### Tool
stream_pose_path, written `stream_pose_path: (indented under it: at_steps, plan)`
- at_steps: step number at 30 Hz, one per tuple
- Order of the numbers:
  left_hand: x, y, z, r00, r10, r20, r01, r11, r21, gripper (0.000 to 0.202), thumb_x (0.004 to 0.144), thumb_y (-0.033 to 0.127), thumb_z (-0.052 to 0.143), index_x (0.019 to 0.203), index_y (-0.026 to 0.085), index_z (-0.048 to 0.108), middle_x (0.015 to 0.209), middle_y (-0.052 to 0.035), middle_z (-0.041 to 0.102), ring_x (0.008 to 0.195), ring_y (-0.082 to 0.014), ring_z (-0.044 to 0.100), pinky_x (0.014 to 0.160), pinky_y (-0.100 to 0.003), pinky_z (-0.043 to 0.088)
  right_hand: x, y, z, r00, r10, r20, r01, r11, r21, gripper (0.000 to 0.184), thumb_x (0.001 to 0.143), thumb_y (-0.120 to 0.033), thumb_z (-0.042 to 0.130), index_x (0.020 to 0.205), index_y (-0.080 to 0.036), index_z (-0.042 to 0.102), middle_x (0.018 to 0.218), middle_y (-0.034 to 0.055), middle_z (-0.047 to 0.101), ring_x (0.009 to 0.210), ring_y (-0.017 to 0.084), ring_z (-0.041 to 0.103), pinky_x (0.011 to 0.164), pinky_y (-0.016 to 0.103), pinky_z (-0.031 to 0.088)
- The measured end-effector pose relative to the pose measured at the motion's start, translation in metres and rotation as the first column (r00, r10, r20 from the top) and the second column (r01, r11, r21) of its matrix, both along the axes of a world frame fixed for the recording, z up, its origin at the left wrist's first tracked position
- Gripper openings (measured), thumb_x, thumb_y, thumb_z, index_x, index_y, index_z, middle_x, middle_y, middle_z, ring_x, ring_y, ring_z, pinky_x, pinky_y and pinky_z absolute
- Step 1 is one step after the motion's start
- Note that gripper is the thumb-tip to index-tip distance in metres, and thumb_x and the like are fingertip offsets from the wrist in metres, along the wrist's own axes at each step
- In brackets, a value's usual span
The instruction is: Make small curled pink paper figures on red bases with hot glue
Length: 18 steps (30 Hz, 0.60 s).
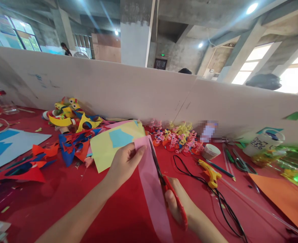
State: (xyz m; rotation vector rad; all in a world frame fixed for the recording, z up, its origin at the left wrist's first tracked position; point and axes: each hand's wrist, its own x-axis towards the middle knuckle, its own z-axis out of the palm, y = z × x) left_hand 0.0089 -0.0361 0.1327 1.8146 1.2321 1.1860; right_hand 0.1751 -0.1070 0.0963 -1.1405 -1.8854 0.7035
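My left hand (123, 163) pinches the upper left edge of a long pink paper strip (152, 192) and holds it up over the red table (108, 212). My right hand (181, 206) grips red-handled scissors (168, 187). Their blades run up along the strip's right edge, the tips near its top end. Just behind my left hand lies a yellow paper sheet (105, 148) with a light blue piece on it.
Colourful paper scraps (70, 141) lie at the left and small paper figures (176, 136) at the back. A yellow glue gun (211, 173) with a black cord, a tape roll (211, 151), pencils, other scissors and an orange sheet (286, 197) are at the right. A white partition (139, 91) stands behind.
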Motion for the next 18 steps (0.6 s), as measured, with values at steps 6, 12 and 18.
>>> stream_pose_path:
  at_steps: [6, 12, 18]
  plan:
    - [0.0001, -0.0020, 0.0013, 1.000, 0.008, -0.006, -0.008, 1.000, -0.010, 0.032, 0.082, 0.042, 0.048, 0.061, 0.018, 0.046, 0.053, 0.0058, 0.030, 0.048, -0.0095, 0.029, 0.044, -0.021, 0.022, -0.0019, -0.0023, -0.0006, 0.996, -0.077, 0.047, 0.076, 0.997, 0.031, 0.069, 0.080, -0.075, 0.004, 0.060, -0.020, 0.041, 0.055, 0.0000, 0.043, 0.050, 0.013, 0.039, 0.045, 0.025, 0.029]
    - [0.0010, -0.0057, 0.0062, 1.000, 0.001, -0.025, -0.001, 1.000, -0.021, 0.035, 0.082, 0.042, 0.047, 0.058, 0.019, 0.040, 0.051, 0.0070, 0.025, 0.046, -0.0084, 0.024, 0.042, -0.021, 0.018, -0.0029, -0.0033, -0.0050, 0.988, -0.141, 0.068, 0.135, 0.987, 0.086, 0.068, 0.082, -0.071, 0.005, 0.059, -0.020, 0.043, 0.054, -0.0001, 0.044, 0.049, 0.013, 0.040, 0.044, 0.024, 0.029]
    - [0.0017, -0.0062, 0.0072, 1.000, -0.010, -0.009, 0.010, 1.000, -0.023, 0.034, 0.083, 0.041, 0.048, 0.058, 0.019, 0.040, 0.051, 0.0071, 0.025, 0.046, -0.0082, 0.024, 0.042, -0.021, 0.018, -0.0048, -0.0012, -0.0077, 0.990, -0.135, 0.034, 0.131, 0.987, 0.090, 0.064, 0.082, -0.072, 0.004, 0.056, -0.021, 0.031, 0.052, -0.0024, 0.036, 0.046, 0.010, 0.031, 0.042, 0.024, 0.022]
